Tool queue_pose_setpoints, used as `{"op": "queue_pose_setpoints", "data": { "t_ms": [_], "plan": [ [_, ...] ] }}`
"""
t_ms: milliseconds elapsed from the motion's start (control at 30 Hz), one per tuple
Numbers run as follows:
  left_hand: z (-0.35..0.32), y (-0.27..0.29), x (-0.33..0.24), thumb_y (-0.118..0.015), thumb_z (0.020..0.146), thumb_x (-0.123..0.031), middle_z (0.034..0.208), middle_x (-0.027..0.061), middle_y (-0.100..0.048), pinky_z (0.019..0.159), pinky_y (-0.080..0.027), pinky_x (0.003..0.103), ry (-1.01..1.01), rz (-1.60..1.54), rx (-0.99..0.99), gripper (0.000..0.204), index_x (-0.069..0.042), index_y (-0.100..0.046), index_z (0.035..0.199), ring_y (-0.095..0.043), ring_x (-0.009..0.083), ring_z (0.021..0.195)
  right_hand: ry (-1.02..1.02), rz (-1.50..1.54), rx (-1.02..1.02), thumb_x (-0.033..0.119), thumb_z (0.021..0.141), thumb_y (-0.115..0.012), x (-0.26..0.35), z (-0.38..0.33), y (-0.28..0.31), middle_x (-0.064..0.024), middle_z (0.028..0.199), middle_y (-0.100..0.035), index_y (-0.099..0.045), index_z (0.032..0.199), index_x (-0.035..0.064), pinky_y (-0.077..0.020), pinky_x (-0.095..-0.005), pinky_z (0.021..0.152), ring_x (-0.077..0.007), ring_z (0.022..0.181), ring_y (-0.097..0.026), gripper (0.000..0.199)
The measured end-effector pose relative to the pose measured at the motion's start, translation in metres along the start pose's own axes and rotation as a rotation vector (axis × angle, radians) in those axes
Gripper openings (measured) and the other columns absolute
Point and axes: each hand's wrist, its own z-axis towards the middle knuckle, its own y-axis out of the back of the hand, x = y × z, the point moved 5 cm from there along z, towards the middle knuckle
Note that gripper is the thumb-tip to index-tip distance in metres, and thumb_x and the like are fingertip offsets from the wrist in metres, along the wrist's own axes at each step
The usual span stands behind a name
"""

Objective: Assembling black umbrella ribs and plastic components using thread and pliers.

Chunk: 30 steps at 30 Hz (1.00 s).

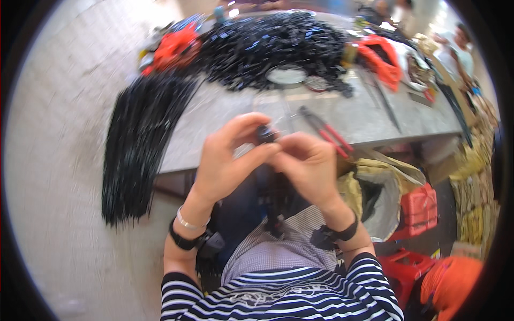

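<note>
Black and small, a part [265,134] sits pinched between both hands above the near edge of the grey table [225,115]. Left hand [227,160] curls around it with thumb and fingers closed; right hand [308,163] presses its fingertips on the same part. Red-handled pliers [326,131] lie just beside the right hand. A bundle of black strips [142,139] hangs over the table's left edge, with a black heap [273,45] farther back.

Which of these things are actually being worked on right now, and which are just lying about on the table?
In use:
- small black part, pinched between left hand and right hand

Lying about:
- red-handled pliers on the grey table
- heap of black parts
- bundle of black cords hanging over the table's edge
- orange bags
- round white lid
</note>
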Motion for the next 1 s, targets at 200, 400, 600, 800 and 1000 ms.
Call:
{"op": "queue_pose_setpoints", "data": {
  "t_ms": [200, 400, 600, 800, 1000],
  "plan": [
    [-0.008, 0.013, 0.001, -0.064, 0.082, 0.003, 0.100, 0.0103, -0.064, 0.085, -0.050, 0.027, 0.050, 0.041, -0.021, 0.031, 0.006, -0.056, 0.111, -0.062, 0.0136, 0.095, -0.024, 0.073, 0.097, 0.000, 0.076, -0.074, -0.006, 0.005, -0.014, 0.0007, 0.069, -0.059, -0.054, 0.075, 0.0006, -0.0436, -0.0166, 0.054, -0.0019, 0.063, -0.054, 0.020],
    [-0.011, 0.015, 0.001, -0.055, 0.084, 0.003, 0.090, 0.0055, -0.061, 0.080, -0.048, 0.025, -0.012, 0.103, -0.032, 0.024, 0.006, -0.055, 0.108, -0.060, 0.0100, 0.085, -0.019, -0.034, 0.119, 0.001, 0.073, -0.075, -0.009, 0.008, -0.021, 0.0004, 0.066, -0.058, -0.051, 0.071, 0.0019, -0.0428, -0.0174, 0.052, -0.0022, 0.061, -0.053, 0.024],
    [-0.013, 0.012, 0.000, -0.049, 0.086, 0.000, 0.089, 0.0038, -0.058, 0.076, -0.046, 0.022, -0.054, 0.172, -0.020, 0.022, 0.003, -0.054, 0.107, -0.055, 0.0071, 0.081, -0.005, -0.005, 0.146, 0.003, 0.073, -0.076, -0.015, 0.011, -0.026, -0.0004, 0.069, -0.060, -0.057, 0.075, 0.0007, -0.0453, -0.0179, 0.056, -0.0030, 0.065, -0.056, 0.020],
    [-0.015, 0.018, 0.016, -0.050, 0.092, -0.008, 0.089, 0.0050, -0.058, 0.076, -0.047, 0.023, -0.026, -0.067, -0.058, 0.034, 0.004, -0.048, 0.123, -0.055, 0.0083, 0.080, -0.139, -0.063, 0.405, 0.007, 0.081, -0.070, -0.044, -0.011, -0.031, -0.0005, 0.072, -0.062, -0.067, 0.099, -0.0031, -0.0457, -0.0206, 0.058, -0.0026, 0.064, -0.053, 0.020],
    [-0.007, 0.005, 0.030, -0.051, 0.094, -0.037, 0.081, 0.0044, -0.053, 0.072, -0.048, 0.027, 0.014, -0.522, 0.099, 0.061, 0.005, -0.037, 0.136, -0.053, 0.0117, 0.072, 0.005, -0.231, 0.312, 0.010, 0.082, -0.069, -0.029, -0.008, -0.030, -0.0032, 0.067, -0.058, -0.067, 0.094, -0.0022, -0.0441, -0.0228, 0.053, -0.0034, 0.060, -0.050, 0.017]
  ]
}}
